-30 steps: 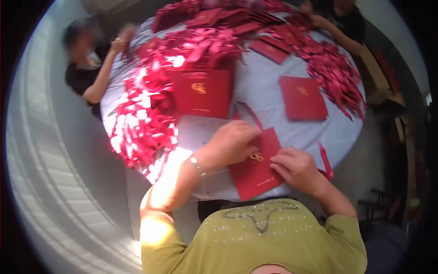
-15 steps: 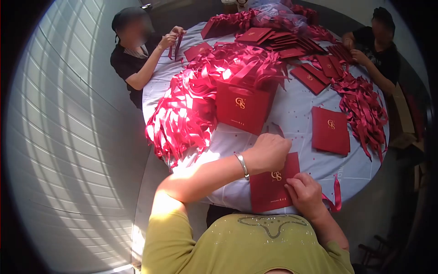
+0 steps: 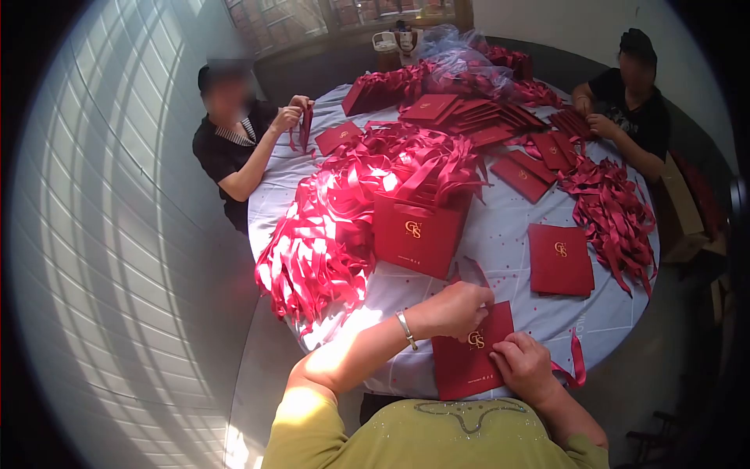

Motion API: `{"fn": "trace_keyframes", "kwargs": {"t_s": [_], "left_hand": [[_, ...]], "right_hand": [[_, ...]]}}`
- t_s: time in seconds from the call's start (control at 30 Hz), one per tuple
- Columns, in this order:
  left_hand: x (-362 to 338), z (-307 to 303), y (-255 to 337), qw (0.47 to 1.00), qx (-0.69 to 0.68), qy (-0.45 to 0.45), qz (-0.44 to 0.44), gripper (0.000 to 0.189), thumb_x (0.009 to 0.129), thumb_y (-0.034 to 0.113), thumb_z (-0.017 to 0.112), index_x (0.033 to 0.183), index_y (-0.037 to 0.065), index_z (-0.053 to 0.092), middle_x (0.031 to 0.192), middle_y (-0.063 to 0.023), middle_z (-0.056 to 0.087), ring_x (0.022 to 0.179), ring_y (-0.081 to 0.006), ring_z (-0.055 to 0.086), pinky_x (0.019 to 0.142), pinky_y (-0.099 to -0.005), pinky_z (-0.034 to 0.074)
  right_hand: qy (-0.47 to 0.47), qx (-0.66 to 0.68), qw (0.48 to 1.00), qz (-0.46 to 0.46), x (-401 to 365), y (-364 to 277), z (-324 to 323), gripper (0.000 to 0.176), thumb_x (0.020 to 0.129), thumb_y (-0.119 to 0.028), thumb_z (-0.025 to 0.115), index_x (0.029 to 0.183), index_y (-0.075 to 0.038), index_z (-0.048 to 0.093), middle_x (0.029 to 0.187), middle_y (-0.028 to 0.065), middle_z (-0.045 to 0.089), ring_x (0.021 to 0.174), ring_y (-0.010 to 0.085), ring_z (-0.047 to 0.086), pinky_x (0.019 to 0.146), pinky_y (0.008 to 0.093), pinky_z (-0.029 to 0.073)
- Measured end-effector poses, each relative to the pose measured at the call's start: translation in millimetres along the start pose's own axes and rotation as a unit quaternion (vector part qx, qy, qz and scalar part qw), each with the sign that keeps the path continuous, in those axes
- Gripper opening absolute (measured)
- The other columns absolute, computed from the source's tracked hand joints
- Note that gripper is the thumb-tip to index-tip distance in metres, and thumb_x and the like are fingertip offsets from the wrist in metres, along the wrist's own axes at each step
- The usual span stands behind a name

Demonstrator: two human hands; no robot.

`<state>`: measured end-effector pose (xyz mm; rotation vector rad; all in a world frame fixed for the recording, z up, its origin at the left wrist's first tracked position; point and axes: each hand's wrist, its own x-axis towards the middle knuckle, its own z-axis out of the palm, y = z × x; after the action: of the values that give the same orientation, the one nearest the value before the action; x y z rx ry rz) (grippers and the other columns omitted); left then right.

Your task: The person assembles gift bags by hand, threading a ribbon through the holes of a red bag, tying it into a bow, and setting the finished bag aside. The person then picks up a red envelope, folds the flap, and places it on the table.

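Observation:
A red bag with gold lettering [image 3: 469, 367] lies flat at the near edge of the table. My left hand [image 3: 461, 309], with a silver bangle on its wrist, is closed over the bag's upper edge; a dark red ribbon shows just behind it, and what the fingers pinch is too small to name. My right hand [image 3: 525, 366] grips the bag's right side, fingers curled at its edge. Beside my right wrist lies a loose red ribbon [image 3: 576, 359]. Beyond my left hand stands a larger red bag group [image 3: 414, 238] with gold lettering.
Heaped red ribbons [image 3: 320, 250] cover the table's left side, with another ribbon pile [image 3: 613, 219] at right. A stack of red bags [image 3: 561, 262] lies right of centre. More bags [image 3: 484, 121] lie farther back. Two people sit across, at left and right, handling red items.
The view has tilted up, so the table contents sit lower in the frame. My left hand is still at the bag's top and my right hand still at its side.

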<state>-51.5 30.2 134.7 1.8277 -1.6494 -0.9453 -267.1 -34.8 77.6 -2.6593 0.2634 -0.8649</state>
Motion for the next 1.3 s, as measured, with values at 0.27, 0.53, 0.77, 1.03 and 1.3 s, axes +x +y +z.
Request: {"fn": "trace_keyframes", "kwargs": {"t_s": [0.27,0.53,0.77,1.03,1.3], "left_hand": [[7,16,-36,0.994,-0.090,0.026,0.059,0.025,0.094,0.009,0.056,0.115,-0.003,0.061,0.070,-0.0164,0.067,0.056,-0.0220,0.069,0.056,-0.0352,0.054],[10,26,-47,0.993,-0.045,0.090,0.062,0.022,0.089,0.012,0.063,0.104,-0.004,0.063,0.077,-0.0186,0.069,0.059,-0.0261,0.069,0.062,-0.0375,0.054],[4,12,-37,0.985,-0.166,0.043,0.031,0.016,0.085,0.008,0.058,0.092,-0.004,0.066,0.071,-0.0216,0.067,0.066,-0.0315,0.070,0.064,-0.0414,0.054],[4,11,-40,0.995,-0.081,0.028,0.049,0.019,0.082,0.009,0.057,0.091,-0.003,0.068,0.078,-0.0234,0.068,0.081,-0.0383,0.069,0.076,-0.0448,0.054],[5,19,-45,0.993,0.000,0.069,0.099,0.023,0.085,0.015,0.063,0.102,0.000,0.068,0.082,-0.0234,0.068,0.081,-0.0381,0.068,0.073,-0.0457,0.053]], "right_hand": [[-0.003,-0.015,1.000,0.006,0,-1,3,0.021,0.073,-0.007,0.079,0.089,-0.005,0.066,0.083,0.0100,0.061,0.070,0.0277,0.063,0.058,0.0376,0.052],[-0.005,-0.019,1.000,-0.005,2,-2,5,0.023,0.072,-0.004,0.079,0.090,-0.005,0.065,0.083,0.0103,0.061,0.070,0.0280,0.063,0.057,0.0377,0.051],[-0.004,-0.021,1.000,0.003,0,-4,7,0.023,0.072,-0.005,0.080,0.090,-0.006,0.066,0.083,0.0100,0.061,0.069,0.0279,0.063,0.057,0.0376,0.051],[-0.028,0.002,0.999,0.024,6,-11,-6,0.021,0.073,-0.003,0.078,0.092,-0.005,0.069,0.082,0.0115,0.065,0.067,0.0275,0.065,0.058,0.0358,0.053],[0.013,0.065,0.994,0.092,24,-6,-15,0.022,0.076,0.005,0.075,0.096,-0.002,0.069,0.082,0.0135,0.066,0.071,0.0264,0.066,0.060,0.0333,0.052]]}}
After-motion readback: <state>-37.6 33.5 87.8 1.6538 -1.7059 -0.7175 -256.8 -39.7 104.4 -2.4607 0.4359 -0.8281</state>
